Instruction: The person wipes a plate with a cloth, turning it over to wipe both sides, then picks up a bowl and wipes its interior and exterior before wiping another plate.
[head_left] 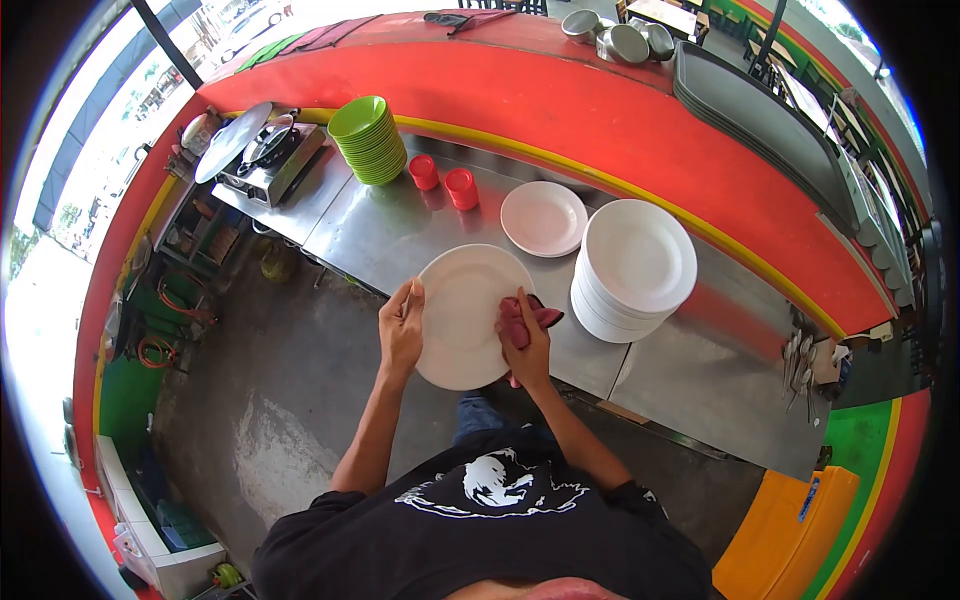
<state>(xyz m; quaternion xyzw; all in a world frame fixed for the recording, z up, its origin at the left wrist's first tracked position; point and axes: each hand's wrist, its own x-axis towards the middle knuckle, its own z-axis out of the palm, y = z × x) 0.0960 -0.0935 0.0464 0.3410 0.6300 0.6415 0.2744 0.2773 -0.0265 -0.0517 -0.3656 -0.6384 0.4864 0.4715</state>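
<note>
A white plate [462, 320] is held up in front of my body, over the near edge of the steel counter. My left hand [402, 335] grips its left rim, thumb on the upper face. On the right side, my right hand [527, 350] is closed around a dark red cloth [516, 325] that lies against the plate. Beyond the plate, another white plate [543, 218] rests on the counter. Just right of that stands a tall stack of white plates [640, 260].
The steel counter [700, 370] carries a stack of green bowls [362, 130], two red cups [461, 188] and a gas stove [270, 165] at left. Spoons and forks [797, 365] lie at the right end. Grey trays [760, 120] and metal pots [622, 43] top the red wall.
</note>
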